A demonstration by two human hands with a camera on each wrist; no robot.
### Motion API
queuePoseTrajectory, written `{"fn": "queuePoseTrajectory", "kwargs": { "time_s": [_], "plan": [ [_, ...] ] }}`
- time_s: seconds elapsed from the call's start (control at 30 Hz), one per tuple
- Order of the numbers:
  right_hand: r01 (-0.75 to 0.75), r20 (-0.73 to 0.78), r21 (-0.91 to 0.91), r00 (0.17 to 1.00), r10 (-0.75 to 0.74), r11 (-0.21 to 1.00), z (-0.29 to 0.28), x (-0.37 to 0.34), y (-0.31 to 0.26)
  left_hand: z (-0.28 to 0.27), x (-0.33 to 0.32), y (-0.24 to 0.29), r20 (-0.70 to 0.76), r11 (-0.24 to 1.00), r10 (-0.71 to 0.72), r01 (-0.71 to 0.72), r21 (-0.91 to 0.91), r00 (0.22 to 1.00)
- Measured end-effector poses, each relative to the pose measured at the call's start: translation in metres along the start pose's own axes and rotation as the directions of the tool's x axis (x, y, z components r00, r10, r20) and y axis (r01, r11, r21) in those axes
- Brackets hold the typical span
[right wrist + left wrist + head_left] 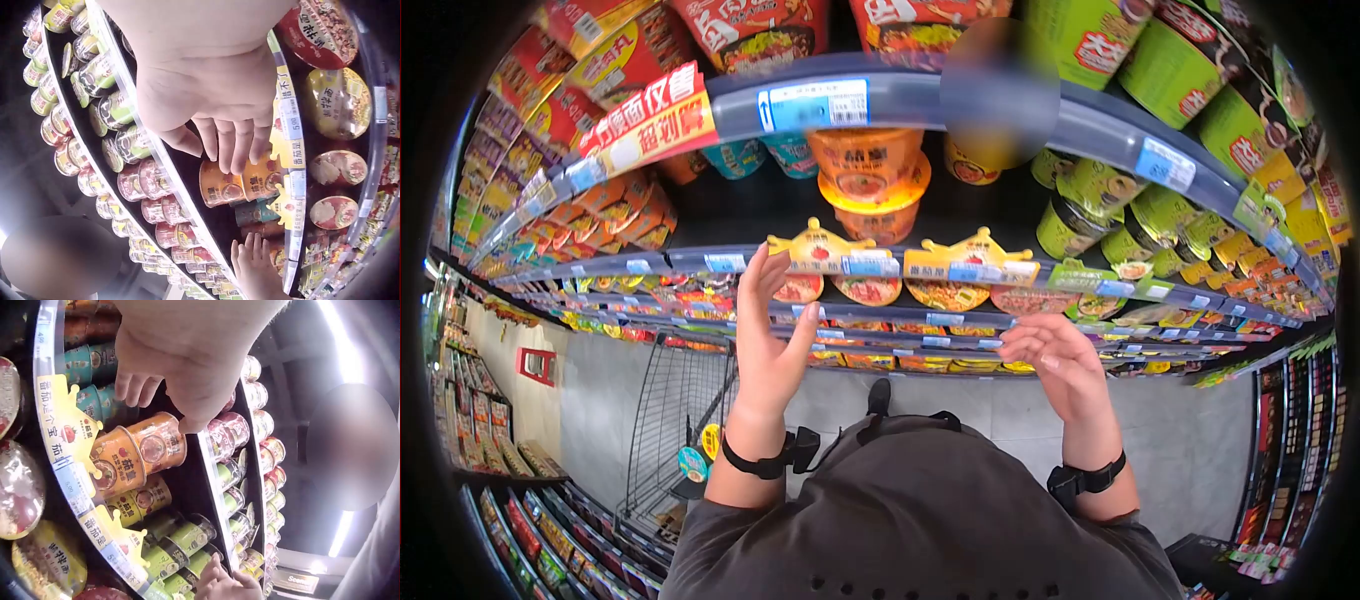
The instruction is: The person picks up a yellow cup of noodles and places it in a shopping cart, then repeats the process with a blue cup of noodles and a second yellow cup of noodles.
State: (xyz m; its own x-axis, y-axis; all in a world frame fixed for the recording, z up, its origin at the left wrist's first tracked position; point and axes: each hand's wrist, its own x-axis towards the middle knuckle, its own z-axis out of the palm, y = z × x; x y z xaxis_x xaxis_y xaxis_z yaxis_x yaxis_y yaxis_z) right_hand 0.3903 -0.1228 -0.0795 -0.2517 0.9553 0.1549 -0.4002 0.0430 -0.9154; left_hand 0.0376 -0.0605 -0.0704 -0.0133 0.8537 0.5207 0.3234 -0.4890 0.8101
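Both hands are raised at the front of a store shelf and hold nothing. My left hand (pixel 768 345) has its fingers extended and thumb apart, just in front of the yellow crown-shaped tag (pixel 818 245). Further right, my right hand (pixel 1062 368) shows loosely bent fingers beside the shelf edge. Deeper on the shelf, between the hands, sit two stacked orange instant noodle tubs (pixel 868 165). In the left wrist view the orange tubs (pixel 159 442) appear just past the left fingers. Below the right fingers, the right wrist view shows the same orange tubs (pixel 219 187).
Green noodle tubs (pixel 1090 190) fill the shelf to the right, and teal tubs (pixel 733 158) stand at its left. An upper shelf rail (pixel 910 98) crosses above the orange tubs. A wire shopping cart (pixel 665 400) stands behind left on the grey floor (pixel 1180 430).
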Motion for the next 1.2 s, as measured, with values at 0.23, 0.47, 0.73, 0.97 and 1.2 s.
{"fn": "queuePoseTrajectory", "kwargs": {
  "time_s": [0.23,0.47,0.73,0.97,1.2],
  "plan": [
    [-0.143,0.073,-0.013,0.987,0.143,0.99,-0.01,-0.073,0.014,-0.01,-0.112,0.033,-0.082,0.985,-0.143,0.15,0.085,0.986],
    [-0.244,0.174,0.008,0.955,0.239,0.97,0.0,-0.106,0.034,-0.043,-0.19,0.069,-0.141,0.944,-0.227,0.253,0.211,0.964],
    [-0.337,0.257,-0.083,0.902,0.347,0.938,0.036,-0.105,0.053,-0.078,-0.244,0.084,-0.206,0.901,-0.264,0.317,0.296,0.942],
    [-0.402,0.366,-0.153,0.825,0.429,0.903,0.095,-0.075,0.088,-0.142,-0.295,0.09,-0.277,0.852,-0.291,0.38,0.361,0.916],
    [-0.481,0.466,-0.234,0.707,0.532,0.845,0.214,-0.056,0.147,-0.249,-0.373,0.092,-0.461,0.754,-0.336,0.528,0.391,0.821]
  ]
}}
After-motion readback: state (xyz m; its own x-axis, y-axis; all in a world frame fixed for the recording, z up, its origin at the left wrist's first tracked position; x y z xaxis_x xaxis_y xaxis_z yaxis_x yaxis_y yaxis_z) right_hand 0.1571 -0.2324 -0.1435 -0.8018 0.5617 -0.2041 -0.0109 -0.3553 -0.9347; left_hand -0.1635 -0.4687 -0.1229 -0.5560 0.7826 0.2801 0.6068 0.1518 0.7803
